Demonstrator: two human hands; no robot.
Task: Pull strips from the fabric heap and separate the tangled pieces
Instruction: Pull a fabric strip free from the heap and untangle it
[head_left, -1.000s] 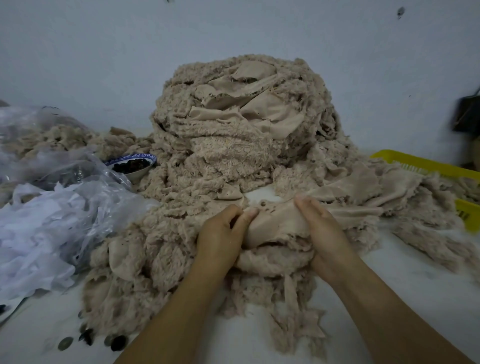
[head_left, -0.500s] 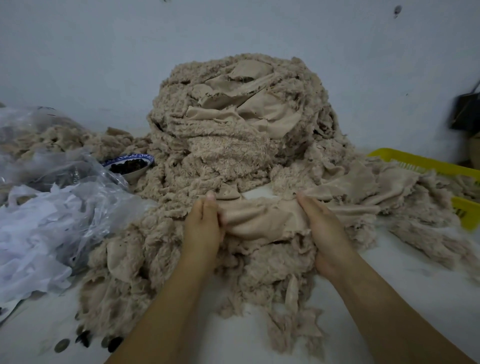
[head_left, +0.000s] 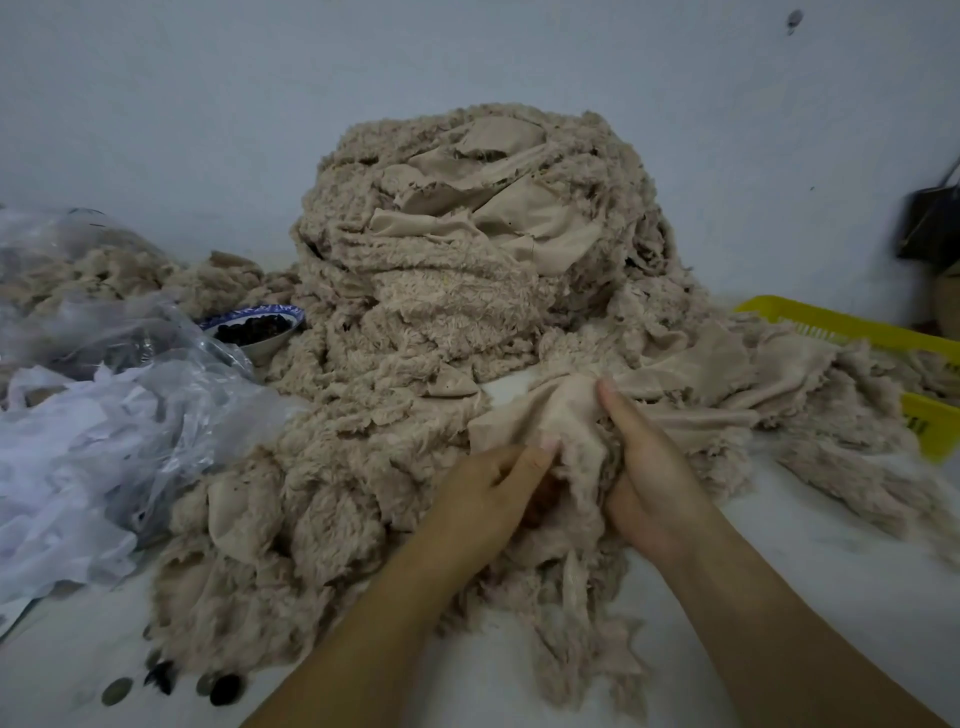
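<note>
Strip (head_left: 558, 410) pinched in fingers (head_left: 524, 462) of left hand (head_left: 488, 499) and right hand (head_left: 652, 488), at heap (head_left: 457, 312) edge, table (head_left: 831, 551) beside

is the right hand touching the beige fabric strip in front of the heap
Touching. The head view shows the right hand gripping the bunched smooth beige fabric strip, thumb on top.

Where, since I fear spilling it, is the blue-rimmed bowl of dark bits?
In the head view, the blue-rimmed bowl sits left of centre, beside the left foot of the fabric heap, just behind the clear plastic bag.
</note>
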